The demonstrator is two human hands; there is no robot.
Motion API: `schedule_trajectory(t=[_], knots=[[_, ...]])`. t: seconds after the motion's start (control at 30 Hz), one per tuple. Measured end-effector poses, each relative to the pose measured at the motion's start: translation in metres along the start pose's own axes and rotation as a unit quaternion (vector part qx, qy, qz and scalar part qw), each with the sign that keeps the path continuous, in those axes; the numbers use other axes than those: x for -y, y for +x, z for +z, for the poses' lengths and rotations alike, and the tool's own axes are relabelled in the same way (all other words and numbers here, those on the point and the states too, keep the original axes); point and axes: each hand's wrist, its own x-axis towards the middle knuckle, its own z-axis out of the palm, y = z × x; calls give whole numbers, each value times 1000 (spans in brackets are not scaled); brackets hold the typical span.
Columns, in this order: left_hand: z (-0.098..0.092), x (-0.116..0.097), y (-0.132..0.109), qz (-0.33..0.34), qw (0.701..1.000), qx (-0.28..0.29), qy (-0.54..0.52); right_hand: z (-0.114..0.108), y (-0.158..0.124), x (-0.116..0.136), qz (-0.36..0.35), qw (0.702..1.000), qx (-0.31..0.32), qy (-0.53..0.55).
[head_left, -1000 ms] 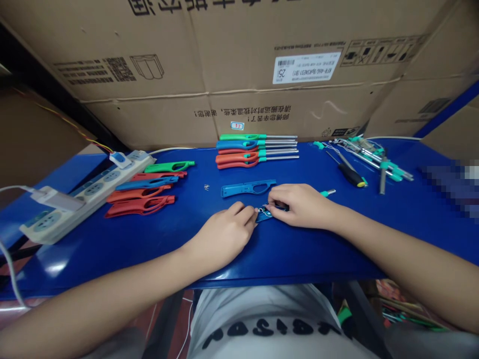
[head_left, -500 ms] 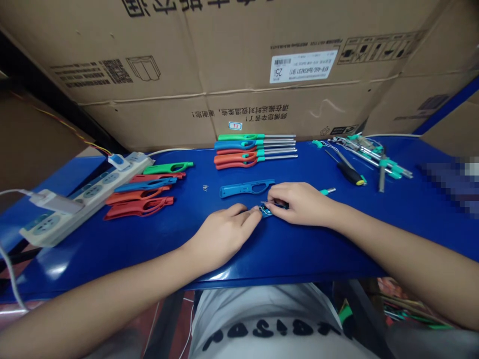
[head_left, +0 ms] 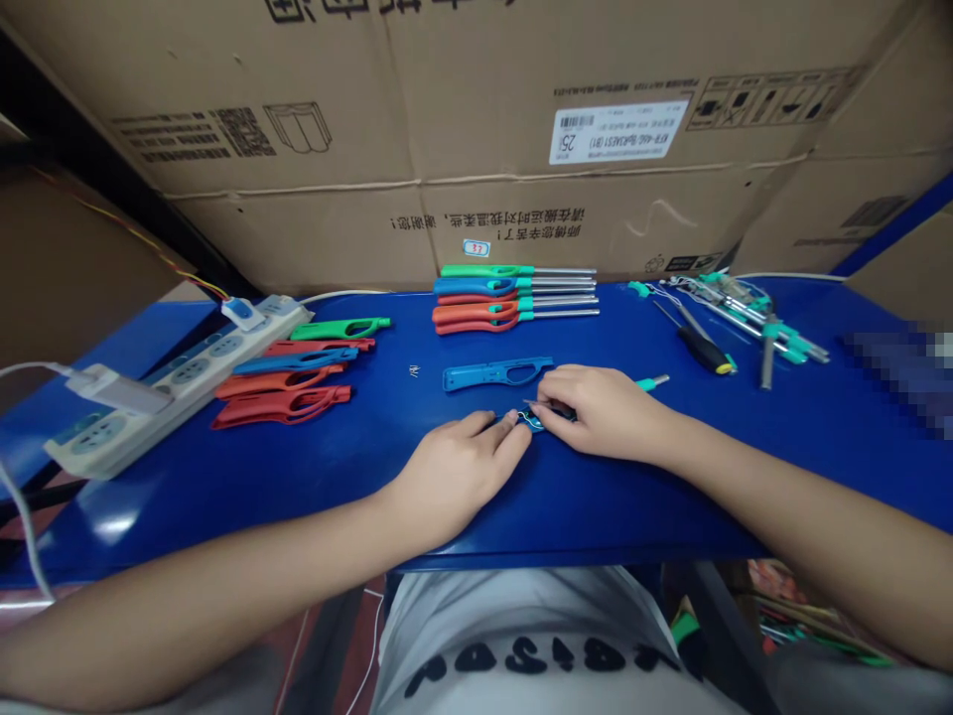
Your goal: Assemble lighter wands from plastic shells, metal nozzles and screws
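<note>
My left hand (head_left: 454, 472) and my right hand (head_left: 600, 409) meet over a blue lighter body (head_left: 530, 421) lying on the blue table (head_left: 313, 477). Both hands pinch it with closed fingertips and hide most of it. Its green tip and metal tube (head_left: 653, 382) stick out to the right of my right hand. A loose blue handle shell (head_left: 497, 374) lies just beyond the hands. A few tiny screws (head_left: 413, 371) lie to its left.
Several finished lighters (head_left: 513, 296) lie in a row at the back. Empty red, blue and green handle shells (head_left: 298, 375) lie at the left beside a white power strip (head_left: 175, 380). A screwdriver (head_left: 700, 343) and lighter inner parts (head_left: 751, 313) lie at the right. Cardboard boxes (head_left: 476, 129) wall the back.
My left hand's fingers have stretched a little further right along the lighter body. My right hand has barely moved.
</note>
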Motion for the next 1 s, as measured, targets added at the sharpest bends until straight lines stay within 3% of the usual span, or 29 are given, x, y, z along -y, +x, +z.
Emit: schedule_trajectory(t=[0.27, 0.37, 0.47, 0.63, 1.0], knots=[[7, 6, -1, -40, 997, -8, -58, 4, -1, 1, 25, 999, -10, 35], [1, 13, 1, -95, 987, 27, -129, 2, -1, -2, 18, 998, 2, 57], [-4, 26, 4, -143, 964, 23, -224, -3, 0, -8, -5, 995, 5, 97], [-1, 39, 7, -109, 948, 13, -298, -8, -1, -22, -40, 982, 18, 183], [-3, 37, 4, -73, 962, 62, -254, -14, -5, -26, -81, 977, 38, 195]])
